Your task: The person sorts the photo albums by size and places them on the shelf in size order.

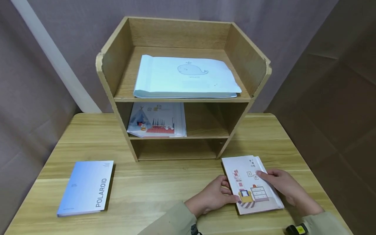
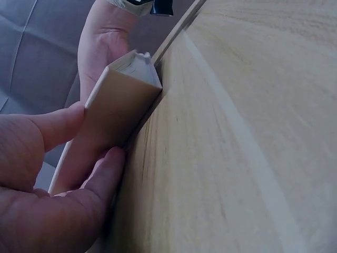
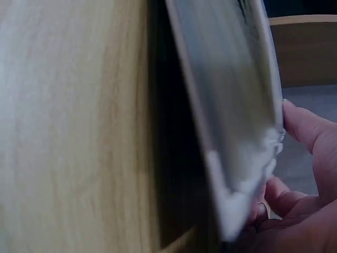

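A pale illustrated book with a yellow armchair and a drawer chest on its cover is at the front right of the table. My left hand holds it by the spine side, thumb at the cover's edge and fingers low against the spine. On the opposite side my right hand grips it, thumb lying on the cover and the other fingers hidden below. The right wrist view shows the page edges and a dark gap between that side of the book and the tabletop.
A wooden shelf unit stands at the back. Its top holds a whale-drawing book; its middle level holds another illustrated book on the left. A blue POLAROID book lies on the table at the left.
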`<state>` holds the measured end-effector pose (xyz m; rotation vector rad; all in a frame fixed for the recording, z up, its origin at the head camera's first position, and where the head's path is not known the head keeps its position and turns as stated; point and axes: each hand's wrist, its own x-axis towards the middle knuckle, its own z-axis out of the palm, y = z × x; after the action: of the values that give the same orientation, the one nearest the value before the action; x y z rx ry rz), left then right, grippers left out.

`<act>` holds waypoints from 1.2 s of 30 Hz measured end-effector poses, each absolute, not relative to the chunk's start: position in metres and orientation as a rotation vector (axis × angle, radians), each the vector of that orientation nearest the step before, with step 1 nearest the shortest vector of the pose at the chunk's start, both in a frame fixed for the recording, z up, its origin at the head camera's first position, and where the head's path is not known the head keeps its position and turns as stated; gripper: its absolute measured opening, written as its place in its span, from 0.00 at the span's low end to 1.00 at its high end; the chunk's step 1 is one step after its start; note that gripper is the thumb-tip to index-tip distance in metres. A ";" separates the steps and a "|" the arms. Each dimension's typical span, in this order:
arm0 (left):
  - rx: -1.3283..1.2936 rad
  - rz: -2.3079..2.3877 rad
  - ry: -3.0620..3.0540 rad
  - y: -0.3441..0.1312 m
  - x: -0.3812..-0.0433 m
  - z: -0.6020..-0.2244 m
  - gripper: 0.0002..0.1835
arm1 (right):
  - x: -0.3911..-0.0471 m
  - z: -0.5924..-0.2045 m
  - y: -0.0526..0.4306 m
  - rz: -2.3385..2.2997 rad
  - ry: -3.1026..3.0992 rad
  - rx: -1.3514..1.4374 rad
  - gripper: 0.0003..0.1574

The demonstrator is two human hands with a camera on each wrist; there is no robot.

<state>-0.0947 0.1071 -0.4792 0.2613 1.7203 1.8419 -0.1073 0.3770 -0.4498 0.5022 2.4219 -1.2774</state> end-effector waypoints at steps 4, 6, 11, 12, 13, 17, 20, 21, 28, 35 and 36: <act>0.252 1.823 1.676 0.106 -0.098 -0.480 0.27 | -0.105 -0.449 0.375 -1.440 2.332 0.517 0.38; 0.247 1.813 1.626 0.105 -0.100 -0.482 0.27 | -0.102 -0.449 0.373 -1.522 2.293 0.512 0.37; 0.203 1.816 1.439 0.096 -0.104 -0.478 0.25 | -0.093 -0.448 0.365 -1.590 2.298 0.506 0.39; 0.192 1.816 1.412 0.093 -0.104 -0.476 0.25 | -0.092 -0.447 0.363 -1.584 2.314 0.509 0.39; 0.186 1.813 1.387 0.090 -0.103 -0.474 0.25 | -0.090 -0.446 0.361 -1.583 2.325 0.509 0.39; 0.208 1.781 1.394 0.078 -0.096 -0.465 0.25 | -0.086 -0.440 0.351 -1.629 2.337 0.474 0.39; 0.257 1.750 1.490 0.067 -0.092 -0.460 0.26 | -0.084 -0.437 0.343 -1.705 2.329 0.400 0.36; 0.277 1.743 1.521 0.064 -0.091 -0.458 0.27 | -0.084 -0.436 0.340 -1.737 2.314 0.381 0.34; 0.389 1.794 1.521 0.033 -0.086 -0.451 0.32 | -0.086 -0.432 0.309 -1.939 2.200 0.223 0.26; 0.424 1.871 1.616 0.001 -0.080 -0.445 0.32 | -0.087 -0.423 0.268 -2.054 2.103 0.063 0.24; 0.431 1.875 1.629 -0.003 -0.079 -0.445 0.31 | -0.087 -0.422 0.262 -2.060 2.105 0.038 0.24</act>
<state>-0.0790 -0.0031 -0.4449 0.4305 1.6285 1.8755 -0.0873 0.2624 -0.4221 0.0378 2.1046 -2.0604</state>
